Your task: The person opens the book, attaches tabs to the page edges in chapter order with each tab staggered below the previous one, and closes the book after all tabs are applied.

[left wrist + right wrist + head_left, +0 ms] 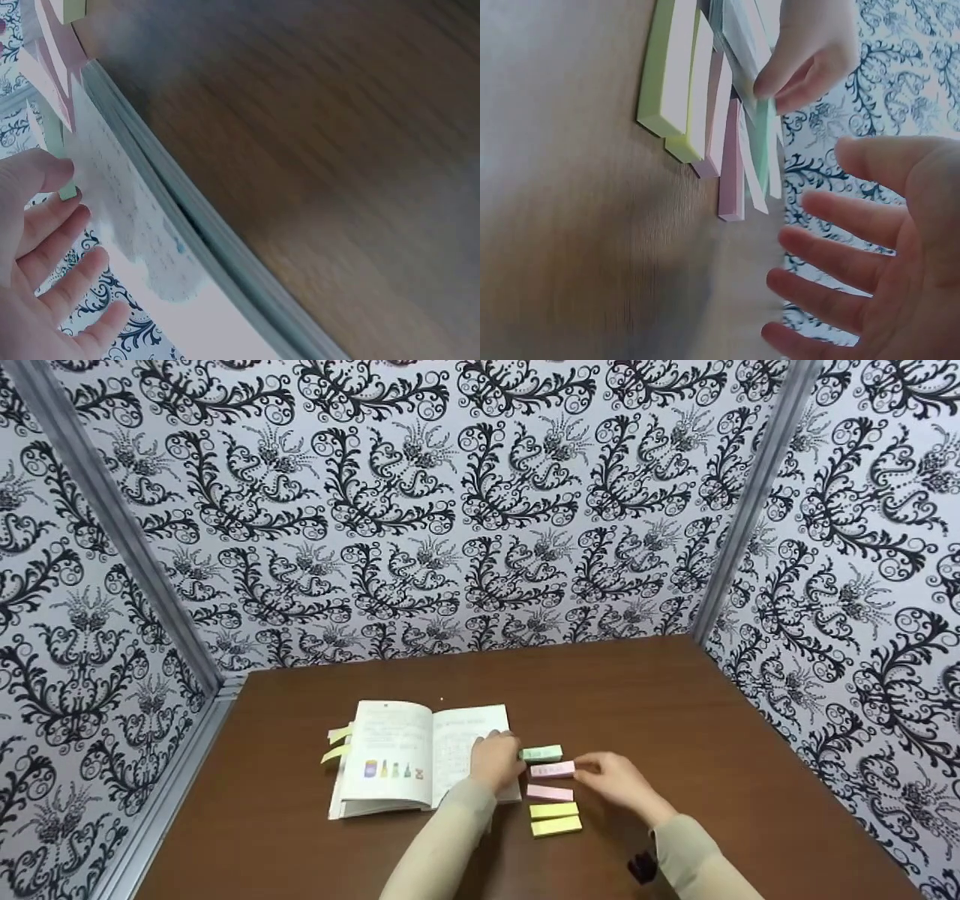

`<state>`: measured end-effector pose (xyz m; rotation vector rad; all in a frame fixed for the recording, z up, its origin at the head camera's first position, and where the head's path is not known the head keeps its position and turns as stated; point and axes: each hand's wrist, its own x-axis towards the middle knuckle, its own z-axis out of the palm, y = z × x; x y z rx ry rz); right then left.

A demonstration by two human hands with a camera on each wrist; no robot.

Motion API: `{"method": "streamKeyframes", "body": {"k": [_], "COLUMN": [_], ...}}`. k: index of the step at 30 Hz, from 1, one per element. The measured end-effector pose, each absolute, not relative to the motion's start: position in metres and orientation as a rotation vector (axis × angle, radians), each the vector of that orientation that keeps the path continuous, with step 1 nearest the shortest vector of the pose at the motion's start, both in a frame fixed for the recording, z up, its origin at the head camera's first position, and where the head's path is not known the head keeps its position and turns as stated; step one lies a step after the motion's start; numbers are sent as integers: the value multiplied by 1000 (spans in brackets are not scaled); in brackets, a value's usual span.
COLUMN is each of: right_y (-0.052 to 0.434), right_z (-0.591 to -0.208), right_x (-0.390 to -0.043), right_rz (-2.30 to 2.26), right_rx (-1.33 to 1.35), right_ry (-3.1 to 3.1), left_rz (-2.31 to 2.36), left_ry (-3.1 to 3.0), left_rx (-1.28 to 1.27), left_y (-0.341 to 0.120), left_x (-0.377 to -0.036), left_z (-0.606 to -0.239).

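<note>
An open book (409, 757) lies on the brown table (675, 712). To its right is a column of sticky-note pads: green (541, 752), pink (553, 769), a second pink (550, 793) and two yellow (555, 818). My left hand (510, 754) rests over the book's right page, and its thumb and forefinger pinch the near end of the green pad (761, 142). My right hand (592, 769) hovers at the right end of the upper pink pad. Its fingers (810, 255) are spread and hold nothing. The left wrist view shows the book's page edge (195, 232) and my left hand (64, 195).
Yellow sticky tabs (337, 742) stick out from the book's left edge. Patterned black-and-white walls (480, 510) close the table in at the back and both sides. Bare wood stretches right of the pads and behind the book.
</note>
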<state>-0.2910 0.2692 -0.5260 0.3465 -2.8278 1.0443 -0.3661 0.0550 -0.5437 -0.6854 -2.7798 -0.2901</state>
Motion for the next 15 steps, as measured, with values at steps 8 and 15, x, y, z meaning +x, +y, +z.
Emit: {"method": "streamKeyframes", "body": {"k": [8, 15], "right_y": [264, 254], "right_z": [-532, -530], "right_x": [-320, -340], "right_rz": [1304, 1590], "right_rx": [161, 74], "right_ry": [-2708, -2658], "left_rz": [-286, -268], "left_ry": [-2729, -2716], "left_rx": [-700, -699], "left_y": [43, 32], "left_x": [-364, -368], "left_z": [-540, -533]}}
